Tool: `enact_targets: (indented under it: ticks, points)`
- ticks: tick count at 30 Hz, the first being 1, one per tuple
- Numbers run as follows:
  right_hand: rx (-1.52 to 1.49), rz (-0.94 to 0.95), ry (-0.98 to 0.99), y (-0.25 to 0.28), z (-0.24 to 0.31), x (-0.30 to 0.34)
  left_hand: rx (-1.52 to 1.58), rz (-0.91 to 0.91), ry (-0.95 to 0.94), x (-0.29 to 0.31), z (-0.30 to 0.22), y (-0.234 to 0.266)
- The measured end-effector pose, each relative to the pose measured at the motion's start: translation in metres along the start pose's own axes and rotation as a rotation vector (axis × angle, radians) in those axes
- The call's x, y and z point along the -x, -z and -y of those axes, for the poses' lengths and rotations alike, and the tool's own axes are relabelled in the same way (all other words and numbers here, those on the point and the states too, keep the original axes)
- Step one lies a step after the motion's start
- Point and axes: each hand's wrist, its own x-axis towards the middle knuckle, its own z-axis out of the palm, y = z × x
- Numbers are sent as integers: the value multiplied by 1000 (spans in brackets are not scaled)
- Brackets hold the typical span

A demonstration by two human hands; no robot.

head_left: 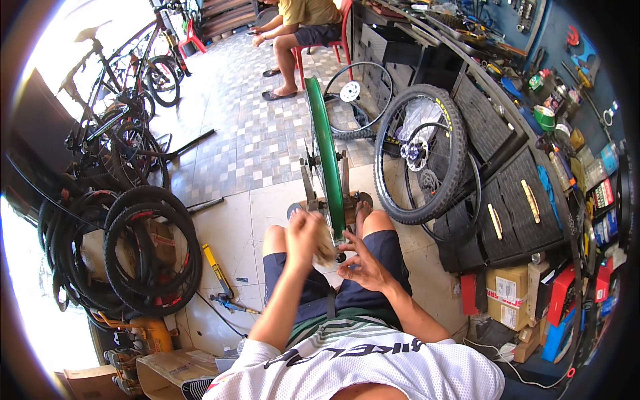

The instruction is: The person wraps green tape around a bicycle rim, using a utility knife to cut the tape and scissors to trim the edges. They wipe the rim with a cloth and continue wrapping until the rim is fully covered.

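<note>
The tiled floor [230,233] is spreading beneath everything, and a crowded counter [513,193] is running along the right. Bikes [97,44] are standing at the upper left, a person [309,12] is sitting near the top on a red chair [346,30], and tyres [193,250] are lying in a heap at the left. A knobbly-tyred wheel [415,153] is leaning against the counter's drawers.

The green rim [325,147] is standing in a stand [307,181] on the floor, its near end coming between the wearer's knees. Good handling here, I judge, is keeping the rim steady from its near end, using light, even strokes along the channel, and keeping fingertips out of the gap where the rim is passing the stand's arms. Its long axis, as seen from above, is running from the knees toward the seated person, with the far end drifting slightly left. The rim is showing nearly edge-on, its channel facing up, while the axle is lying crosswise.

The left hand [305,232] is blurring at the rim's left, its fingers curling around something tan, seemingly a cloth [325,251]. The right hand [368,268] is holding nothing visible; its fingers are spreading wide beside the near end, and whether a fingertip is touching I cannot tell.
</note>
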Motion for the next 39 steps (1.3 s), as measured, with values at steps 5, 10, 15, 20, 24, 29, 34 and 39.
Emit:
enact_targets:
  ticks: [5, 10, 15, 20, 24, 29, 34, 39]
  points:
    - [294, -54, 162, 21, 15, 2, -7, 179, -129, 49, 7, -31]
    - [308, -576, 115, 80, -2, 46, -274, -20, -359, -7, -21, -30]
    - [638, -746, -13, 108, -7, 93, 28, 22, -418, -72, -27, -59]
    - [653, -782, -86, 107, -31, 114, 131, 53, -207, -67, -18, -79]
    - [635, -759, -138, 118, -38, 111, 75, -58, -211, -63, -7, -82]
    - [886, -723, -169, 133, -30, 107, 91, -102, -98, -65, -26, -92]
    - [886, -701, -230, 135, -51, 110, 222, -110, 6, -74, -29, -87]
    - [801, -727, -301, 129, -69, 116, 479, 55, -53, -58, -24, -77]
